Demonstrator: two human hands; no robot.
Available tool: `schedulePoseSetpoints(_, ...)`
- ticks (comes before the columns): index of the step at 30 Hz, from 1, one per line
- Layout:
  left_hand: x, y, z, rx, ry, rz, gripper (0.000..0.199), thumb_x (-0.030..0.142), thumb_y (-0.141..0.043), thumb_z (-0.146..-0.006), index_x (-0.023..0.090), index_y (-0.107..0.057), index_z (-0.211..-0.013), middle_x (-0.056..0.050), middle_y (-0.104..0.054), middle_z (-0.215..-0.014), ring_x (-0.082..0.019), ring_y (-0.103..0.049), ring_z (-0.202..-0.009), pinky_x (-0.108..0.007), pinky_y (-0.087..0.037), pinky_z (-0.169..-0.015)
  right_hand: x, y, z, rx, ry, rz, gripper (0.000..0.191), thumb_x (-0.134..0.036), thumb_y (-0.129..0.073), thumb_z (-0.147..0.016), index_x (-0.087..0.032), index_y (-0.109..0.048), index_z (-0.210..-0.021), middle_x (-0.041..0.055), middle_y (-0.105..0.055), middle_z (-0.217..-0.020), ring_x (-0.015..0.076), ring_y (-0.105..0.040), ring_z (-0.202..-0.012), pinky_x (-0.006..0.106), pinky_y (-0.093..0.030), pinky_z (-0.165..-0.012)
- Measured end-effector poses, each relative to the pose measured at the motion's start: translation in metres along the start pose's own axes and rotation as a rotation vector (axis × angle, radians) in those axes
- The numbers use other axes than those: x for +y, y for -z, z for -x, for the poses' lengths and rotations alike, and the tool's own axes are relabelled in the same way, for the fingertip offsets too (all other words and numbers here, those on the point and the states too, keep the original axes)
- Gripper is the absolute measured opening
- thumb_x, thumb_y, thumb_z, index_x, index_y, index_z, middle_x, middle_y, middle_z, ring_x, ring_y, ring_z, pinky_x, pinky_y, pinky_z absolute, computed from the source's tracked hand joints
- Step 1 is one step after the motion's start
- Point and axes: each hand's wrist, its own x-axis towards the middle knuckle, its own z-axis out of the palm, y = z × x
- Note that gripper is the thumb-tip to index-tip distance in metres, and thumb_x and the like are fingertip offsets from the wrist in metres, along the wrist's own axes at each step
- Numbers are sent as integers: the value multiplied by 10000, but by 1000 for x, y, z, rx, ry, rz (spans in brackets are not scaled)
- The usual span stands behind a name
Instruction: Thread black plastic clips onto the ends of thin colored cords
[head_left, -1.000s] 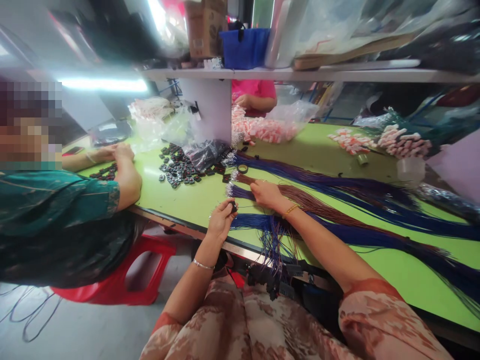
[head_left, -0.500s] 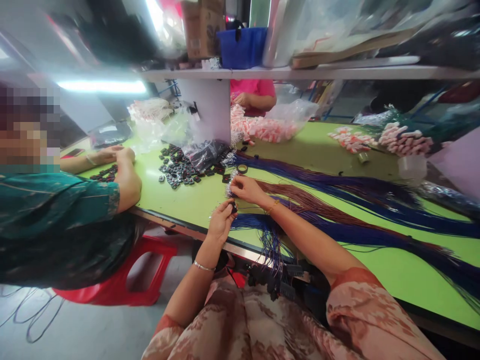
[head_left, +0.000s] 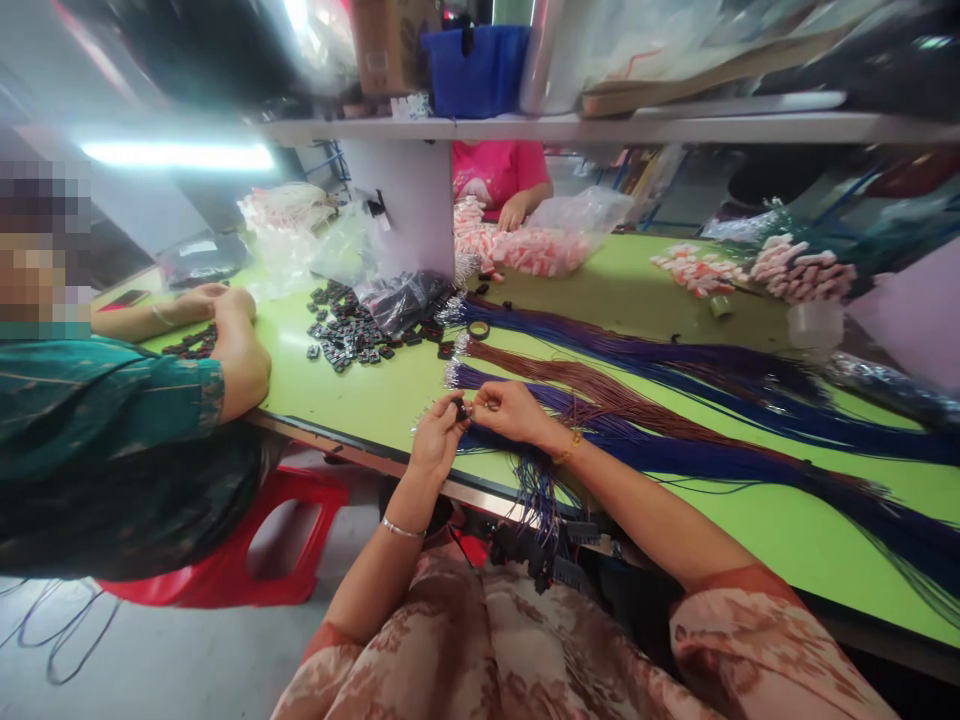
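Observation:
Held in the fingertips of my left hand is a small black connector housing. My right hand is closed in a pinch right beside the housing, on what looks like the end of a thin wire; most of that wire is hidden by the hand. Beneath and behind my hands lie long bundles of wire: brown wires, purple wires and dark blue wires. Silvery metal tips cluster at their left ends.
A pile of black housings lies left of a plastic bag. A tape roll sits behind the wires. On the left a co-worker's arm rests on the green table. Wired black connectors hang at the table's front edge.
My right hand has come from the tips of the brown wires toward me, up to the housing in my left hand. The left hand has risen slightly with the housing.

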Motion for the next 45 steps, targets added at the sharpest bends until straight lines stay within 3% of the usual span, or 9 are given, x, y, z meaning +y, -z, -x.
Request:
schedulePoseSetpoints(10,1,0,1,-17,-16,-23,292,221,-782,-678,150,-687,-944,-38,-680,-818,-123,-626,-781,-249,-487,-748,-2,-1,-1,6,-5,104,117,-253,-604,-709,-156,-657,-670,-16,-583,-574,93,-411,-529,226,-253,-538)
schedulePoseSetpoints(17,-5,-1,4,20,-35,-88,348,248,-837,-609,160,-694,-914,-10,-667,-785,-103,-610,-708,-255,-492,-736,1,-9,3,5,13,26,141,-254,-603,-719,-163,-593,-612,-31,-542,-553,88,-389,-526,220,-255,-530)
schedulePoseSetpoints(24,-5,-6,5,109,-7,-81,377,262,-875,-527,154,-699,-842,3,-667,-718,-87,-598,-649,-217,-485,-657,1,-5,10,-43,151,118,129,-213,-531,-788,-165,-597,-687,2,-586,-609,103,-434,-545,229,-270,-554)
schedulePoseSetpoints(29,-6,-9,6,102,-8,-132,364,252,-872,-538,146,-687,-833,-10,-674,-736,-97,-601,-662,-236,-486,-677,0,-8,10,-12,100,190,143,-207,-526,-792,-167,-575,-665,13,-585,-602,111,-428,-535,241,-265,-549)
schedulePoseSetpoints(32,-3,-12,4,94,-24,-122,344,267,-852,-585,154,-688,-865,-16,-673,-768,-102,-604,-686,-237,-482,-674,8,5,-7,-48,95,117,189,-270,-519,-833,-166,-613,-705,6,-617,-644,114,-466,-569,232,-305,-571)
schedulePoseSetpoints(34,-1,-16,0,84,-61,-99,342,277,-839,-609,163,-688,-894,-17,-674,-790,-103,-610,-711,-230,-483,-676,21,20,-26,1,57,92,245,-318,-489,-871,-163,-653,-775,16,-658,-723,125,-515,-635,231,-345,-612)
schedulePoseSetpoints(37,-1,-19,-6,79,-62,-80,341,265,-833,-614,160,-681,-900,-21,-675,-799,-100,-614,-724,-229,-488,-692,48,40,-57,124,-133,293,212,-295,-526,-841,-162,-691,-844,47,-695,-816,147,-550,-702,243,-349,-635)
schedulePoseSetpoints(41,-6,-15,-11,84,-12,-91,329,265,-823,-620,155,-668,-889,-26,-676,-793,-108,-618,-732,-242,-488,-704,74,45,-81,19,-341,474,178,-277,-584,-790,-186,-706,-882,50,-715,-882,144,-561,-702,241,-326,-612)
schedulePoseSetpoints(45,-7,-10,-11,19,-2,-99,374,291,-840,-604,155,-674,-910,-26,-677,-790,-108,-619,-733,-242,-496,-703,79,43,-85,-47,-327,515,165,-284,-562,-811,-184,-690,-838,39,-710,-864,139,-560,-709,242,-305,-598)
